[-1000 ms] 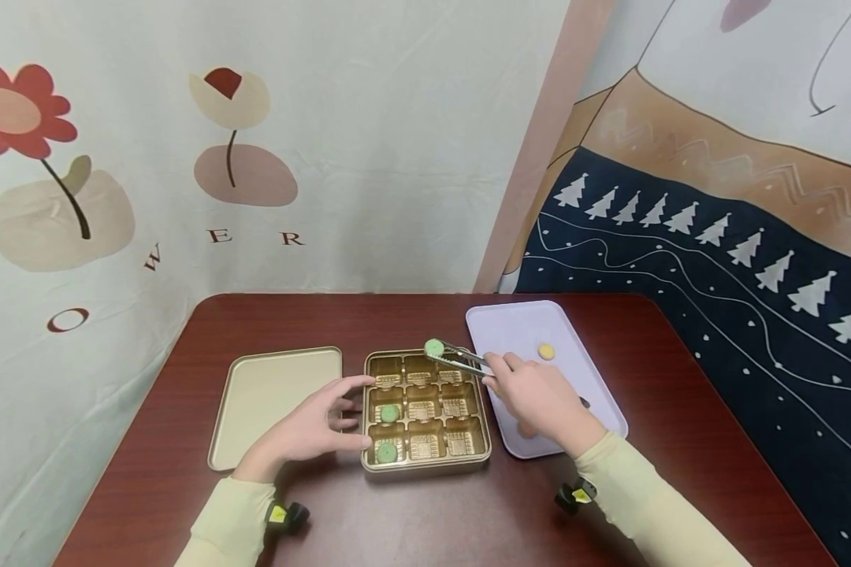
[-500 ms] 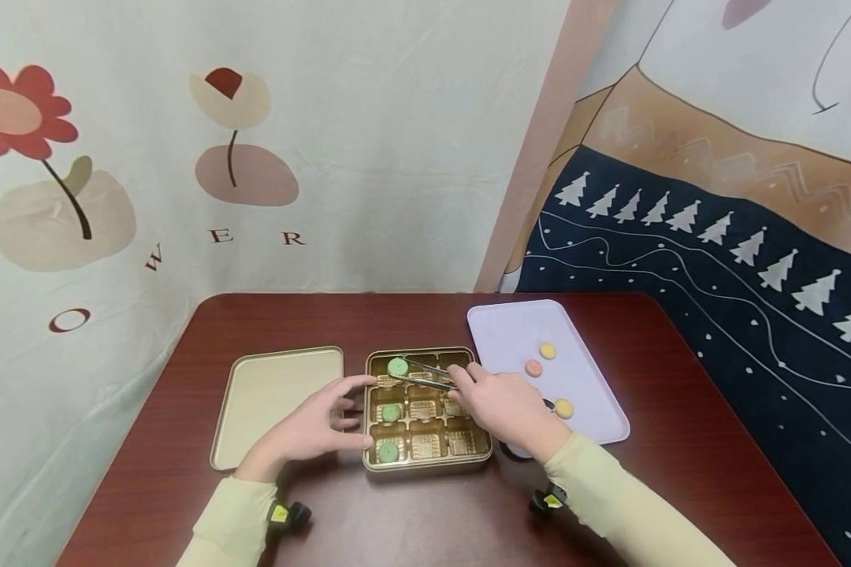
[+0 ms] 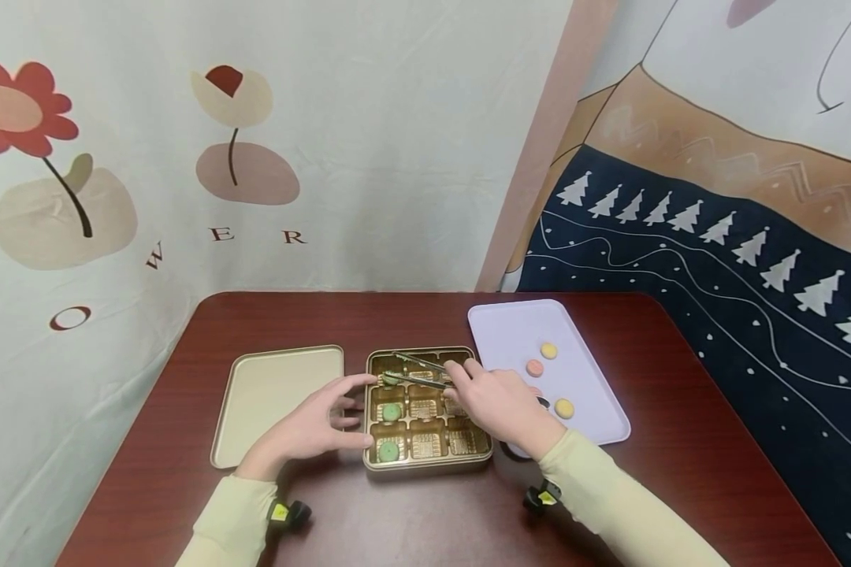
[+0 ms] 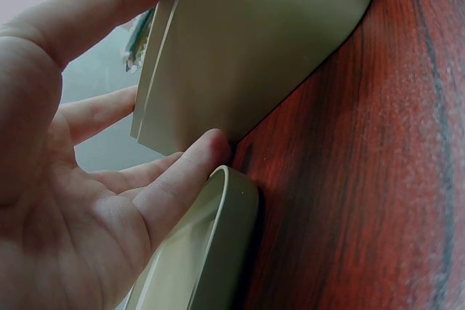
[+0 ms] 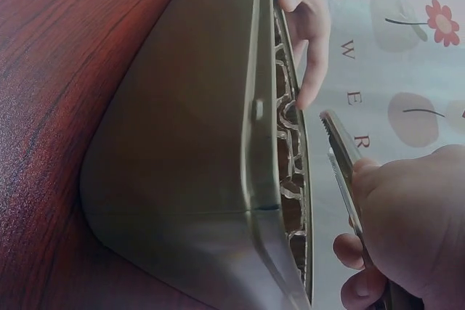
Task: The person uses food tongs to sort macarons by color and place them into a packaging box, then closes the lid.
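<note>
A gold tin (image 3: pixel 429 466) with a divided insert stands mid-table. Green macarons (image 3: pixel 391 412) lie in its left column, one each in the front and middle compartments. Another green macaron (image 3: pixel 390 379) sits in the back-left compartment, partly behind the tongs. My right hand (image 3: pixel 503 405) grips metal tongs (image 3: pixel 422 363), whose two arms stand apart over that compartment; in the right wrist view the tongs' tips (image 5: pixel 330 125) show above the rim. My left hand (image 3: pixel 319 421) touches the tin's left side, fingers spread, thumb at the front and index finger toward the back.
A shallow gold lid (image 3: pixel 273 402) lies left of the tin, partly behind my left hand. At the right is a lilac tray (image 3: pixel 503 331) holding yellow macarons (image 3: pixel 549 350) and pink macarons (image 3: pixel 535 368), some partly hidden by my right hand. A printed curtain hangs behind the table.
My right hand moved left with the tongs from the tin's back right to its back-left compartment. The green macaron came down there and left the tongs. The left hand stayed put.
</note>
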